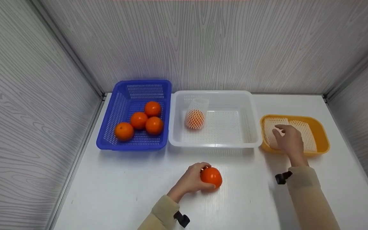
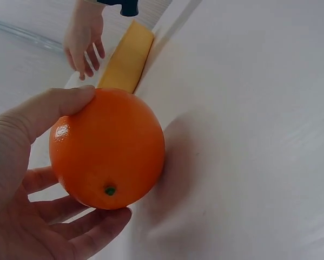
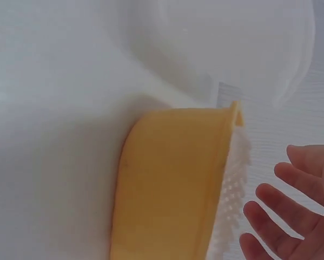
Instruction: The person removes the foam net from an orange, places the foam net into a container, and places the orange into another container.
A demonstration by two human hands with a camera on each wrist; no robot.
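An orange (image 1: 211, 177) with a small green stem spot is held in my left hand (image 1: 191, 179), near the front middle of the table. In the left wrist view the thumb lies on one side of the orange (image 2: 108, 149) and the fingers curl round the other. My right hand (image 1: 290, 140) hovers over the yellow basket (image 1: 322, 135), fingers bent loosely with nothing between them. White foam net sleeves (image 1: 302, 132) lie inside that basket. The right wrist view shows the right hand's fingers (image 3: 283, 208) spread apart, beside the basket's rim and the netting.
A blue basket (image 1: 133, 147) at the left holds several oranges (image 1: 139, 120). In the middle stands a white basket (image 1: 216, 144), with one orange in a foam net sleeve (image 1: 195, 119) at its left side. Wood-grain panels (image 1: 203, 44) enclose the white table (image 1: 123, 191).
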